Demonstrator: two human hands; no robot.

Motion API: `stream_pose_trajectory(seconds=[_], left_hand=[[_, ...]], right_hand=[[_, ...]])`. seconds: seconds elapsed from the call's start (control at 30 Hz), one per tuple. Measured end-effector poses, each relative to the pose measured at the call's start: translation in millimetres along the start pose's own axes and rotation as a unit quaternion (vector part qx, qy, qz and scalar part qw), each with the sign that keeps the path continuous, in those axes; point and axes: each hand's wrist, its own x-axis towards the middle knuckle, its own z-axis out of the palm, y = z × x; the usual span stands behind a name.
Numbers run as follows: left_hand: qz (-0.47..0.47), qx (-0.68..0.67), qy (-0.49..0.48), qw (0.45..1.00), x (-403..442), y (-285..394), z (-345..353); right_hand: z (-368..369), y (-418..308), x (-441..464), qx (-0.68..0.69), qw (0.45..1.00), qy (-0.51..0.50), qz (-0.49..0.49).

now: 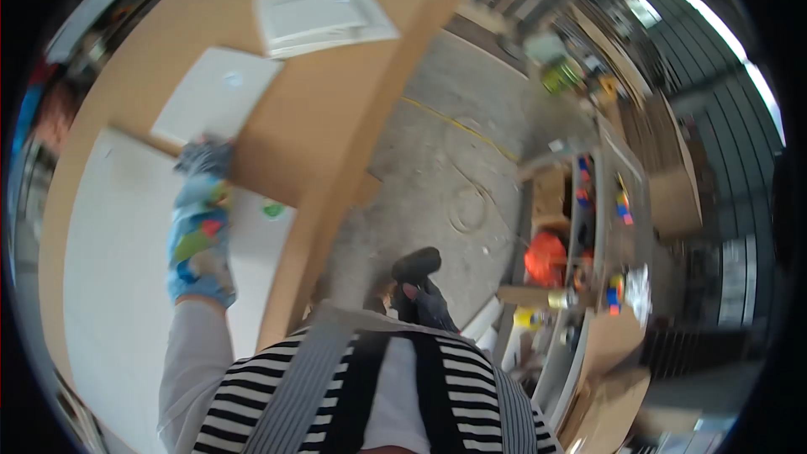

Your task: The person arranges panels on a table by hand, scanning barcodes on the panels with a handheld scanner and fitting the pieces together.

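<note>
A: Where was the left hand (204,155)?

B: Gloved and extended over the surface (172,46), at the near edge of the small panel (206,105). The large panel (118,261) lay beneath the forearm; its green sticker (271,208) was right of the arm.

A: State of the fingers?

B: Blurred. From where I stood, I could not tell whether they gripped or were released. The right hand could not be made out.

A: Beyond the small panel?

B: A white stack (315,17) lay just beside its far end.
</note>
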Motion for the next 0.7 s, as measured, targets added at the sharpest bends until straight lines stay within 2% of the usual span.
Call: stream_pose_trajectory(seconds=[0.07,0.1,0.13,0.2,0.23,0.27,0.3,0.37,0.4,0.43,0.47,0.53,0.57,0.6,0.67,0.7], left_hand=[[0.081,-0.054,0.096,0.991,-15,13,6],[0.124,-0.149,0.162,0.967,-28,26,16],[0.166,-0.288,0.212,0.919,-50,44,29],[0.229,-0.587,0.209,0.748,-111,88,59],[0.254,-0.703,0.111,0.655,-150,110,81],[0.276,-0.768,-0.03,0.577,-191,135,105],[0.306,-0.755,-0.208,0.542,-231,162,130],[0.436,-0.469,-0.483,0.597,-291,222,148],[0.419,-0.47,-0.545,0.554,-338,244,122],[0.397,-0.47,-0.603,0.507,-378,271,94],[0.403,-0.462,-0.608,0.504,-394,292,82],[0.354,-0.416,-0.742,0.388,-426,331,49],[0.299,-0.404,-0.804,0.319,-445,343,23],[0.302,-0.407,-0.801,0.32,-453,348,17],[0.139,-0.369,-0.863,0.316,-468,363,5],[0.122,-0.398,-0.844,0.336,-483,370,-3]], right_hand=[[-20,-13,-15,0.09,0.993,0.043,-0.061],[-37,-14,-20,0.127,0.986,0.058,-0.088],[-55,-13,-20,0.167,0.976,0.07,-0.119],[-96,-8,-17,0.267,0.952,0.046,-0.143],[-114,-14,-18,0.291,0.938,0.066,-0.177],[-130,-18,-19,0.315,0.926,0.076,-0.196],[-147,-22,-18,0.336,0.915,0.081,-0.208],[-172,-25,-13,0.332,0.903,0.097,-0.256],[-185,-26,-14,0.314,0.897,0.11,-0.292],[-184,-46,-39,0.316,0.9,0.118,-0.277],[-196,-49,-46,0.323,0.895,0.124,-0.282],[-216,-65,-67,0.113,0.936,0.185,-0.278],[-224,-78,-82,0.011,0.941,0.212,-0.264],[-239,-78,-87,0.009,0.941,0.208,-0.267],[-282,-78,-84,-0.12,0.937,0.207,-0.254],[-306,-64,-77,-0.096,0.926,0.183,-0.317]])
